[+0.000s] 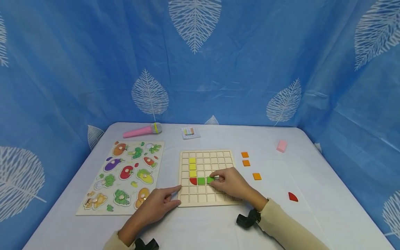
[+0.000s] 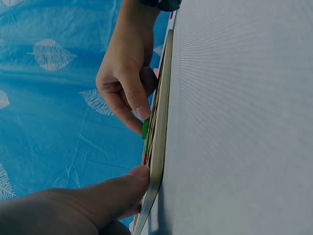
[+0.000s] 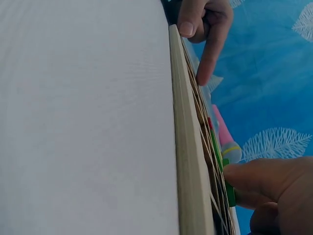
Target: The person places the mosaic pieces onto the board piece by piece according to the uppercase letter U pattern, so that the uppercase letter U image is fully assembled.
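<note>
A wooden grid board (image 1: 215,199) lies flat on the table. Three yellow square tiles (image 1: 192,166) run down one of its columns to a red quarter-round tile (image 1: 193,181), with a green square tile (image 1: 201,181) beside it on the right. My right hand (image 1: 231,182) pinches another green square tile (image 1: 210,180) between thumb and fingers, over the cell to the right; the right wrist view shows this tile (image 3: 230,194) tilted at the board's surface. With thumb and index finger extended, my left hand (image 1: 159,205) touches the board's left edge near the lower corner.
Left of the board lies a vegetable puzzle (image 1: 131,187), with a pink toy microphone (image 1: 142,131) behind it. A small pattern card (image 1: 190,133) sits at the back. To the right are orange square tiles (image 1: 257,176), a red quarter-round tile (image 1: 293,197) and a pink block (image 1: 281,146).
</note>
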### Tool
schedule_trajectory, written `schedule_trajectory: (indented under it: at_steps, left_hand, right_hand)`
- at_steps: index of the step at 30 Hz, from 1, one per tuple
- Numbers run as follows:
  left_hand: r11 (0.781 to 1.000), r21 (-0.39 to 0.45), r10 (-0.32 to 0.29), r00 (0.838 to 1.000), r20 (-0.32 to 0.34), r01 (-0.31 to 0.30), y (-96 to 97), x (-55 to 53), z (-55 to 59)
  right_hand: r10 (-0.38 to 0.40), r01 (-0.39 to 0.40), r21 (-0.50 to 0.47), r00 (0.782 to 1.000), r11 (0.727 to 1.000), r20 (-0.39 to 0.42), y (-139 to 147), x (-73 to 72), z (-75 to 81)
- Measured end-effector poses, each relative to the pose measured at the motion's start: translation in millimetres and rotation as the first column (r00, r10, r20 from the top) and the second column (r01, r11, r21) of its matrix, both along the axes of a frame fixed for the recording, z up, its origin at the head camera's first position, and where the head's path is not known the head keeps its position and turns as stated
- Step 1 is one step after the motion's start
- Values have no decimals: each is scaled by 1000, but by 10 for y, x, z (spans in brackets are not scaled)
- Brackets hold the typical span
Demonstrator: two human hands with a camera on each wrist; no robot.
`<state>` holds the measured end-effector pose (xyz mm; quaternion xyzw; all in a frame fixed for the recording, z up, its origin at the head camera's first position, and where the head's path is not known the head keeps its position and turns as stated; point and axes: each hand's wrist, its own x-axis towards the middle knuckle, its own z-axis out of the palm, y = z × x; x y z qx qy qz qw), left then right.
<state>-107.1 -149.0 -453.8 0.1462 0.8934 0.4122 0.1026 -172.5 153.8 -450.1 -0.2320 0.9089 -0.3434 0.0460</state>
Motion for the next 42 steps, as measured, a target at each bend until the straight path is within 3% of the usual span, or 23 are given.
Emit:
schedule_trajectory:
  at_steps: [12,19,33,42]
  left_hand:
    - [1000,-5,7,1000,-11,-7,-29,0,-12]
    - [1000,7,16,1000,0,-16,-33,9,-15]
    - [1000,21,-3,1000,5,3,-5,10,-26]
    - [1000,16,0,1000,1,0,-4,7,-4]
  right_hand:
    - [31,-30,28,998,999,-47,-48,-45,-28]
    - [19,-18,39,1000,999,-20,-55,-55,-25]
    - [4,-6,-46,999,999,-41,61,20,-39]
    - [3,-11,-82,996,997,-89,344,164,-50]
